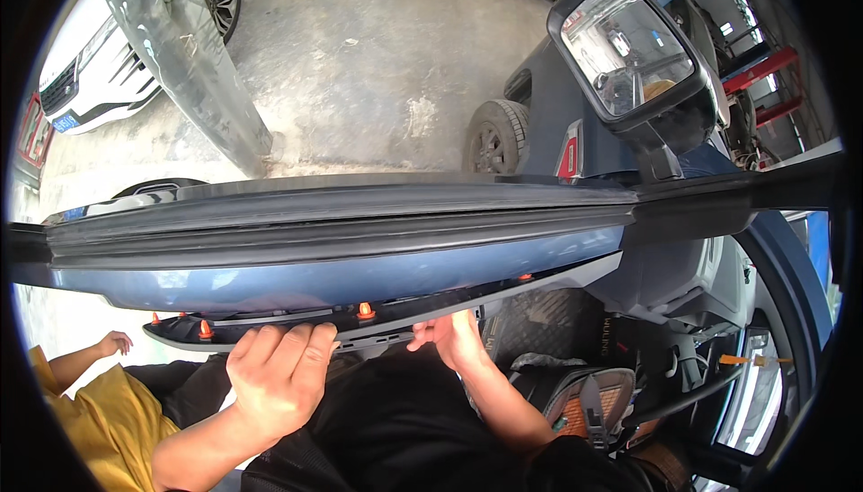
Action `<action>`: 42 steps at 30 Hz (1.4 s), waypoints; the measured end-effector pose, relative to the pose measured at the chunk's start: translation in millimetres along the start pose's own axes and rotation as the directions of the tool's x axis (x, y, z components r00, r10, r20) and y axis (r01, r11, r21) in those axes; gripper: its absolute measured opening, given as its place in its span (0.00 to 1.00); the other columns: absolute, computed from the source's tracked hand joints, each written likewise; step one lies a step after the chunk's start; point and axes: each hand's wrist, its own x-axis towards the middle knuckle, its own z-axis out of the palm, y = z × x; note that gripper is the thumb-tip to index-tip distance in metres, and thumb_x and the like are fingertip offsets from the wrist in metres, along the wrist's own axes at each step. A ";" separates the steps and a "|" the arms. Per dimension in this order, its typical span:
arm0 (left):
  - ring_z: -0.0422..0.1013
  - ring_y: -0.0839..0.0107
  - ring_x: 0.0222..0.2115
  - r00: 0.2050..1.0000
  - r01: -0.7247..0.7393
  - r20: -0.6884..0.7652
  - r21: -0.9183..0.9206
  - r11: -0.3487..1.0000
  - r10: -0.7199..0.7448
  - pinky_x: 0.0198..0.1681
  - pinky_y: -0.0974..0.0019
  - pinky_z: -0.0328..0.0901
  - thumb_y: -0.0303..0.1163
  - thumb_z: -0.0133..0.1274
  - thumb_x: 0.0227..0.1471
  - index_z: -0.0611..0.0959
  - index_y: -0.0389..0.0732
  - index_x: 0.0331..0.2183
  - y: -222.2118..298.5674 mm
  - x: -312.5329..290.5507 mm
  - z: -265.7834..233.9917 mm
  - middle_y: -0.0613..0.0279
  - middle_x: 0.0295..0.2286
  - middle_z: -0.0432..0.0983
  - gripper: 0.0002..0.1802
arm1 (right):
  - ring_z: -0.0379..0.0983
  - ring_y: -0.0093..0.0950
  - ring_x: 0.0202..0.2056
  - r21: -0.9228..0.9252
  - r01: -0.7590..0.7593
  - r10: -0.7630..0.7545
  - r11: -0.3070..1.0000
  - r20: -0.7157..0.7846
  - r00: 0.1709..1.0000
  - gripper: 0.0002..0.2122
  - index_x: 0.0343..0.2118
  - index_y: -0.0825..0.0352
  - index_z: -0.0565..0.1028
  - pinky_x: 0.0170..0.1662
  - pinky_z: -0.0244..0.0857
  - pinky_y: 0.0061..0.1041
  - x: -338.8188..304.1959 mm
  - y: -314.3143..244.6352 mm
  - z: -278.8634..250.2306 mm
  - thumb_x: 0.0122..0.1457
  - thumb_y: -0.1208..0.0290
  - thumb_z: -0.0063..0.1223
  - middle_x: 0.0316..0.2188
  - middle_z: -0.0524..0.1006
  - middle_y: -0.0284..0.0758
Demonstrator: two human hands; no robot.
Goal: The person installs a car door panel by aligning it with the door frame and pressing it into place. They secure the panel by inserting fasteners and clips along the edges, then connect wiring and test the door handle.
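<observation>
A long dark door trim panel (422,314) with a grey edge lies tilted along the inner side of a blue car door (378,274). Orange clips (366,310) stand up along its back, and a gap separates much of it from the door. My left hand (283,375) is closed over the panel's near edge, left of the middle, fingers bent over the top. Farther right, my right hand (454,341) is closed against the panel's near side with fingers bent; some fingertips are hidden.
A black-framed side mirror (629,52) rises at the upper right. The rubber-lined window sill (342,222) crosses in front of me. A seat, floor mat (557,330) and bag are at the lower right. A person in yellow (117,411) stands close on the left. A metal post (193,61) and parked cars lie beyond.
</observation>
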 end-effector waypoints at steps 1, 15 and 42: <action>0.65 0.70 0.20 0.999 0.025 0.021 -0.011 1.000 -0.025 0.22 0.68 0.59 0.28 0.61 0.34 0.81 0.39 0.31 1.1 1.6 -1.3 0.64 0.24 0.73 0.15 | 0.72 0.25 0.27 -0.014 -0.005 0.005 1.000 0.007 1.000 0.28 0.35 0.67 0.70 0.29 0.75 0.31 0.9 -1.1 0.6 0.61 0.40 0.33 0.29 0.73 0.35; 0.67 0.67 0.22 0.997 0.040 0.062 -0.031 0.999 -0.038 0.24 0.66 0.61 0.28 0.62 0.33 0.80 0.38 0.31 -2.4 11.0 -0.4 0.63 0.25 0.73 0.16 | 0.70 0.22 0.24 -0.081 -0.083 0.084 0.993 0.011 0.996 0.33 0.33 0.67 0.69 0.27 0.74 0.28 7.4 -7.7 2.5 0.55 0.33 0.34 0.26 0.71 0.32; 0.68 0.64 0.24 0.992 0.111 0.063 -0.054 0.992 -0.107 0.25 0.64 0.61 0.27 0.63 0.31 0.81 0.38 0.31 4.2 11.8 -4.0 0.61 0.26 0.75 0.17 | 0.72 0.27 0.19 -0.141 -0.114 0.070 0.983 -0.284 0.956 0.33 0.34 0.72 0.71 0.23 0.71 0.27 -5.5 -30.9 -34.6 0.64 0.42 0.22 0.22 0.75 0.40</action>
